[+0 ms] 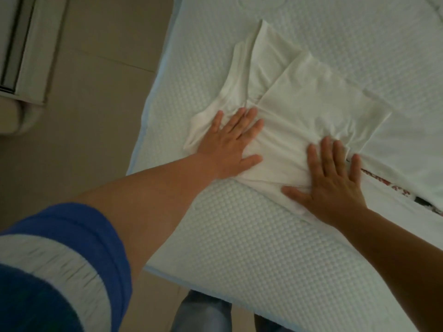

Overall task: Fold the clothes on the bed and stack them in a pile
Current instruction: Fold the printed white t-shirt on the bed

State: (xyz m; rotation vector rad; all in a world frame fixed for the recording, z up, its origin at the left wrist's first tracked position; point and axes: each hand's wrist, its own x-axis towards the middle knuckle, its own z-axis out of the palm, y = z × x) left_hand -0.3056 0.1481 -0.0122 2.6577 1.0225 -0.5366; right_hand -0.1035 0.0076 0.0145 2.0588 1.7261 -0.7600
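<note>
Palms lie flat: both hands are spread, fingers straight, pressing down on the white garment [299, 111] and pinching nothing. The left hand [230, 137] rests on the strap end of the cloth, its fingertips pointing away from the person toward the neckline. The right hand [333, 178] presses the near edge just beside it, thumb stretched toward the left hand, with a bunched ridge of fabric lying between the two grips.

From the grips the garment runs away and to the right, its long axis slanting from the straps by the left hand out to the folded panel beyond the right hand's fingertips. That panel already lies doubled over the body. My reading is that the next fold goes across this axis, and the right hand is nearer the free end.

Under the cloth lies the bed [239, 236], with a quilted white cover. A strip of patterned fabric [393, 185] shows right of the right hand. No brand, label or writing can be read.
</note>
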